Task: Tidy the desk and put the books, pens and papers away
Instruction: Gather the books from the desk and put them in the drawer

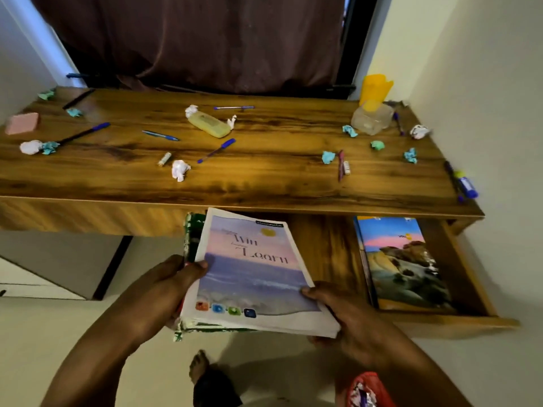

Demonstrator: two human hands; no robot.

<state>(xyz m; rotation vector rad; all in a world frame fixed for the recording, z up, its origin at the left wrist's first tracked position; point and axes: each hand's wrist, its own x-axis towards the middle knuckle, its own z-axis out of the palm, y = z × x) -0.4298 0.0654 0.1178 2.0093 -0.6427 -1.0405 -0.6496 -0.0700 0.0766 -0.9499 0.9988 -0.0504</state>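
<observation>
Surface [264, 177]: wooden, and by our judgement mostly untidied. No book lies on it, so we take the books as the part nearly done.

Drawer [476, 317]: pulled open below the surface's front edge. One book with a rocky-coast cover [402, 265] lies flat in its right part; the middle floor shows bare wood.

Stack of books [249, 274]: we hold it over the drawer's left part, tilted, the top cover printed with a sea and pink sky, a green-edged book beneath. Not yet set down.

Left hand [164, 292]: curled around the stack's left edge, thumb pressed on the top cover.

Right hand [349, 318]: wrapped on the near right corner, thumb on top, fingers under.

Left to do, on the surface:
- yellow cup [374, 88] and clear container [371, 118], far right;
- pale yellow bottle [208, 124], lying down mid-surface;
- pink block [23, 123], far left;
- pens, scattered, among them a blue one [217, 150] near the middle and several at the right edge;
- crumpled papers, white [180, 170] and teal [328, 157], strewn end to end.
</observation>
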